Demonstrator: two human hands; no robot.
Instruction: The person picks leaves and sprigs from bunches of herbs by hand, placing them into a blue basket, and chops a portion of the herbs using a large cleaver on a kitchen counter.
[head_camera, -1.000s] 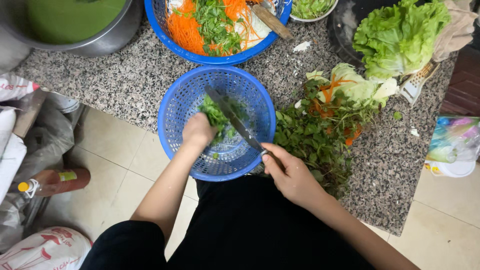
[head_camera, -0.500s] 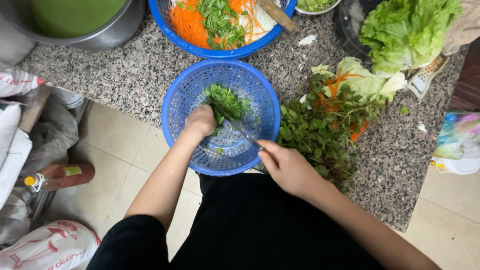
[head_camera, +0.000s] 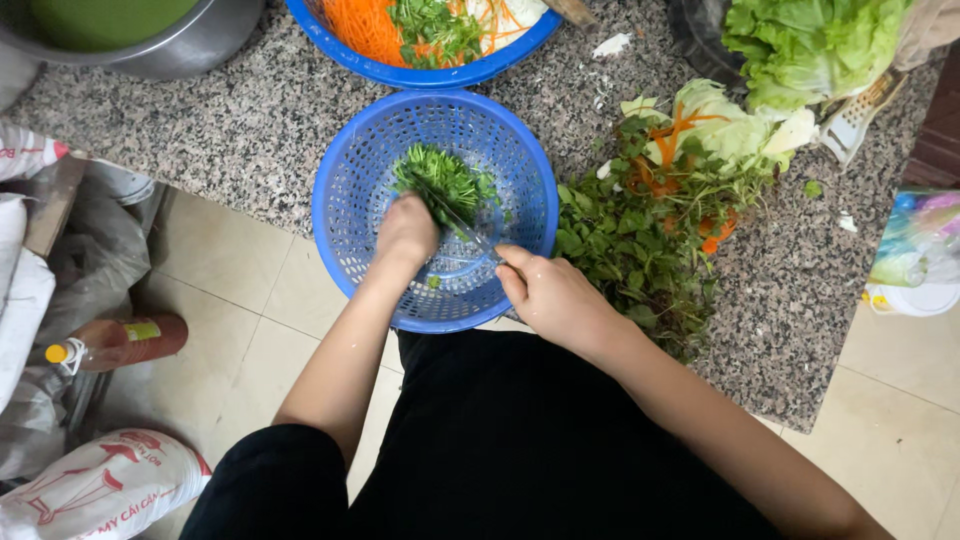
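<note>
We note the blue colander (head_camera: 350, 200) overhanging the granite counter's (head_camera: 200, 120) edge. Left hand (head_camera: 406, 232) clenches a green herb bunch (head_camera: 445, 180) — right hand (head_camera: 555, 298) grips the knife (head_camera: 462, 222).

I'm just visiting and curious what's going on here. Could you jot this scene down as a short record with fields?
Left hand: grips a bunch of green herbs inside the blue colander
Right hand: holds a knife, blade across the herbs
Counter: speckled granite
Right of colander: pile of leafy greens
Above: blue bowl with shredded carrot
Top right: lettuce
</note>
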